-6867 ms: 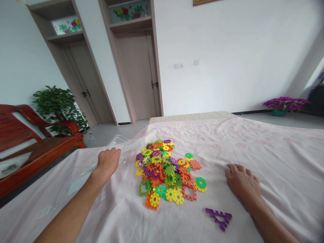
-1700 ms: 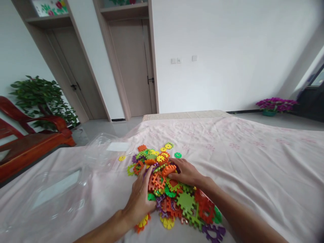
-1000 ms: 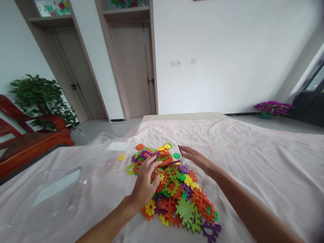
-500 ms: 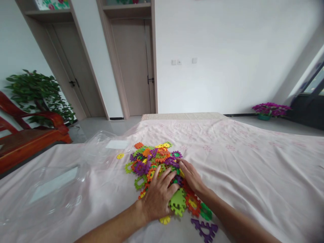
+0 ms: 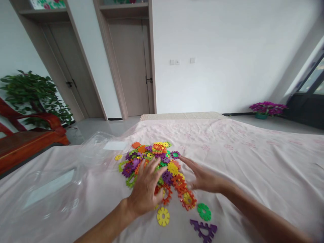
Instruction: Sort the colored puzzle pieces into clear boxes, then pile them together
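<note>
A heap of colourful plastic interlocking pieces (image 5: 167, 177) lies on the pale pink cloth. My left hand (image 5: 146, 185) rests over the heap's near left part, fingers spread. On the right side, my right hand (image 5: 202, 175) has its fingers stretched out, the fingertips by a small purple-and-green piece (image 5: 175, 155). Below the hands lie a yellow round piece (image 5: 163, 216), a green round piece (image 5: 204, 212) and a purple triangular piece (image 5: 204, 230). A single yellow disc (image 5: 118, 157) sits left of the heap. What lies under the left palm is hidden.
Two clear plastic boxes or lids, one nearer (image 5: 50, 189) and one farther (image 5: 101, 148), lie on the cloth (image 5: 253, 168) to the left. A red wooden chair (image 5: 32, 128) and a leafy plant (image 5: 35, 98) stand beyond them. Purple flowers (image 5: 267, 108) stand by the far wall.
My hands have moved apart, the left to the left and the right to the right. Pieces between them have shifted, uncovering the yellow round piece and more of the green one.
</note>
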The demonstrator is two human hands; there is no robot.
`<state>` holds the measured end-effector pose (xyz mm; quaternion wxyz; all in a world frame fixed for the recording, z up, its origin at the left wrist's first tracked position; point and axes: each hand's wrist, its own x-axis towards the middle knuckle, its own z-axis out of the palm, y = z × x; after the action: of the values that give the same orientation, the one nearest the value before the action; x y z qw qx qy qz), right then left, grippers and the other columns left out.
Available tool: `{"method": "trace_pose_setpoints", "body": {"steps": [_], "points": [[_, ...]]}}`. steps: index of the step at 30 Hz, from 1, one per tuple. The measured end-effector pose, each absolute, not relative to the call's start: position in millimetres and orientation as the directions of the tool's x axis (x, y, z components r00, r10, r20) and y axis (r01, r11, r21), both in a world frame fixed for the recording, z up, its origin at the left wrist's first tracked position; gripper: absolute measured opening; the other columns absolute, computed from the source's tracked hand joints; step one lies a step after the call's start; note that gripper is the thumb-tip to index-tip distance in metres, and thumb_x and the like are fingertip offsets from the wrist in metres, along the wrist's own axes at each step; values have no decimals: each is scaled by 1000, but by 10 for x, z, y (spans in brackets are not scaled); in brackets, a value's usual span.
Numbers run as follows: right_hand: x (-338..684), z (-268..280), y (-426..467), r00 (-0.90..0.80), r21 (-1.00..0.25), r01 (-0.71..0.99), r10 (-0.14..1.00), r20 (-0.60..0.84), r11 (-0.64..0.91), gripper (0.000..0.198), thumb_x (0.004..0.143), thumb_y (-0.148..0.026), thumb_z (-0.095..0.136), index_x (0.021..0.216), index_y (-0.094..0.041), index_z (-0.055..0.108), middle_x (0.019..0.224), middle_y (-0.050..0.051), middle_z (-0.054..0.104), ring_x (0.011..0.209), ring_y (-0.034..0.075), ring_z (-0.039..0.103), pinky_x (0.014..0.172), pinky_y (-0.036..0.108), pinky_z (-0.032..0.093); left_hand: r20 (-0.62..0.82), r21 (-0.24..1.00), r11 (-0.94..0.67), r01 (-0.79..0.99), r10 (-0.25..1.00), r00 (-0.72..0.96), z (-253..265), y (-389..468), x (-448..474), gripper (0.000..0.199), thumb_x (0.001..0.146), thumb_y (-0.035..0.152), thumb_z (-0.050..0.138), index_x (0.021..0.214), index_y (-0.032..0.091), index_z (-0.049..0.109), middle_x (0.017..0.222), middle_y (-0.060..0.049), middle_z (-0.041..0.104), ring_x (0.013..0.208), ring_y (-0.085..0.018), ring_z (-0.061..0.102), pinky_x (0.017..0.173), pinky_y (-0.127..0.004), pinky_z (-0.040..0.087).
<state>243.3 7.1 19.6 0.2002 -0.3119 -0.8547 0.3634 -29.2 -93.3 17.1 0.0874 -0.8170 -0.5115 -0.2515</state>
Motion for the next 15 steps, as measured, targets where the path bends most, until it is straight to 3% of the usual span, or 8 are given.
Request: {"method": "trace_pose_setpoints", "body": {"steps": [3,7,12,15], "points": [[2865,-23,-213,-798,-569,481,602,31,667,119,61,-67,76,155,-24,17,161,12,15,146,38,15,118,52,19,354,65,-618,783,748,561,98,-1159,-205,75,72,38,67,141,29,41,160,-7,22,146,-36,19,118,-63,7],[3038,-256,-435,-823,-447,494,567,37,746,107,71,-68,67,155,-29,13,162,9,11,146,38,14,117,55,20,294,36,-684,729,704,646,-45,-1180,-184,76,75,62,62,141,30,41,161,-9,20,147,-35,17,118,-64,5],[2548,-302,-174,-793,-329,487,568,223,809,92,85,-64,55,156,-25,11,161,12,17,146,35,19,118,54,17,398,-42,-558,829,752,526,-84,-916,-201,44,89,43,55,132,32,51,156,-8,31,146,-32,22,117,-65,5],[2102,-288,86,-762,-320,463,555,334,827,86,86,-60,56,155,-20,22,154,17,34,141,33,32,115,52,28,475,-47,-462,886,770,427,-15,-713,-220,43,89,26,55,131,31,51,152,-7,39,143,-29,30,117,-65,10]]}}
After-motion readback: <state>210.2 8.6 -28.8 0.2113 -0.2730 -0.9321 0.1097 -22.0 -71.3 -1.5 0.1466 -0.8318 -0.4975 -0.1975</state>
